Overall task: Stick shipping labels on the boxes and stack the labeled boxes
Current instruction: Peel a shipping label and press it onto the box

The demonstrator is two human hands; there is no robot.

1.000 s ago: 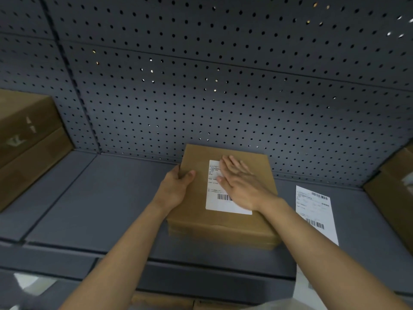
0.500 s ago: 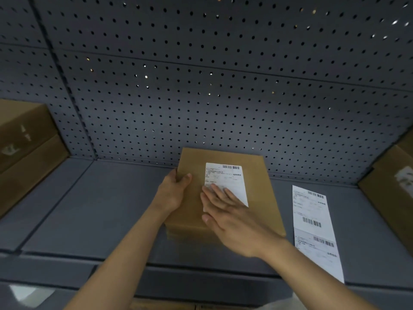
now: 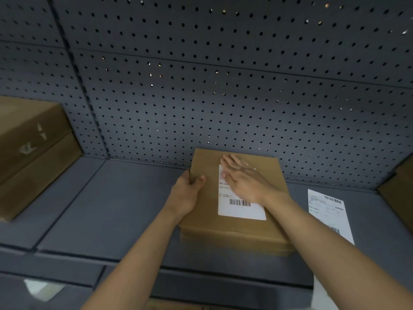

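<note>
Our left hand [image 3: 187,195] grips the edge of the cardboard box [image 3: 205,222] on the shelf [image 3: 111,209] while our flat right hand [image 3: 243,182] presses its shipping label [image 3: 241,210] down, so we judge labelling nearly done and stacking left, with spare labels [image 3: 324,211] at 3 o'clock.

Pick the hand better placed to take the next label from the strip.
Right, probably. The right hand lies flat on the box's label, holding nothing, and the strip lies on its side of the box. The left hand grips the box's left edge.
</note>
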